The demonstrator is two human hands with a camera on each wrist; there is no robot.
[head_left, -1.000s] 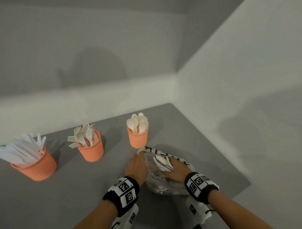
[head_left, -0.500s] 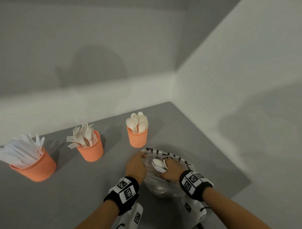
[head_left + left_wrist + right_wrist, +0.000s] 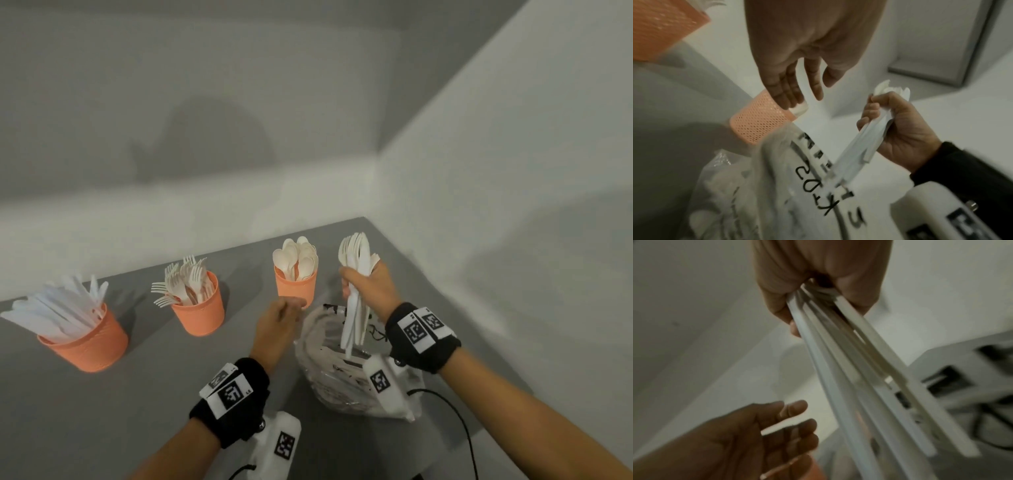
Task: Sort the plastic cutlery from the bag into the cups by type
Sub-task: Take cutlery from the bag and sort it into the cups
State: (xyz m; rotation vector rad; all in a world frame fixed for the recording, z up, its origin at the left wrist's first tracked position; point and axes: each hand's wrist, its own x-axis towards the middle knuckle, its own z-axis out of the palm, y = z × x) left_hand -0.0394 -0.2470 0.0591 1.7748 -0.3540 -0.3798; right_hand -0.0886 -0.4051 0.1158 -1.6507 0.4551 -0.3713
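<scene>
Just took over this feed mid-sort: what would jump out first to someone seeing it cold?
The right hand holds a bundle of white cutlery upright above the plastic bag, handles pointing down toward it. The left hand hovers open beside it. Farther back on the grey table, three orange cups stand in a row: knives, forks, spoons.

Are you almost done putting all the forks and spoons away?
Mostly. All three cups hold cutlery: knives, forks, spoons. The right hand grips a bunch of cutlery above the bag; it still needs sorting. Whether more remains inside is unclear.
</scene>
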